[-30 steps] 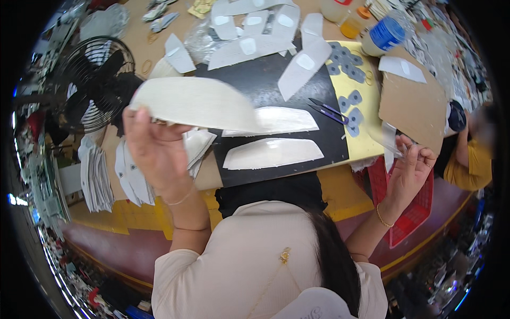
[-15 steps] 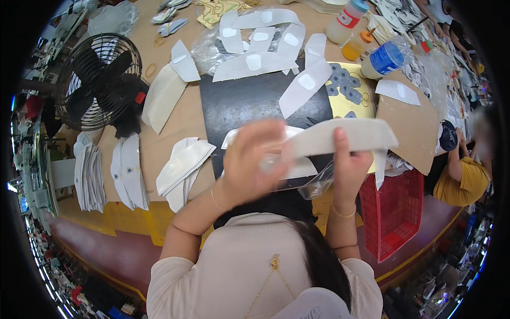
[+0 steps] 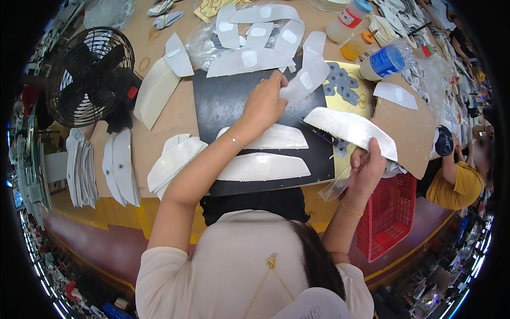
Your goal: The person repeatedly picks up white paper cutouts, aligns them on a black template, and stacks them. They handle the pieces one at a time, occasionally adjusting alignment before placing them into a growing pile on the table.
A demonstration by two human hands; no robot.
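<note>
A curved white fabric piece is pinched at its near right end in my right hand, held up over the right edge of a black mat. My left hand reaches across the mat with its fingers closed at the lower end of a flat white piece with a pale patch. Below my left forearm lie two more curved white pieces, an upper one and a lower one. Dark-handled snips show partly from under the right-hand piece.
Several patched white pieces lie over clear plastic at the back. Bottles, one blue-labelled, stand back right beside a yellow sheet with grey pieces. A black fan and stacked pieces are left. A red basket is right; a co-worker sits beyond.
My left hand has gone from near the right-hand piece up and forward to the patched piece, whose near end has shifted. The right-hand piece has tilted, its right end lower, uncovering the mat.
</note>
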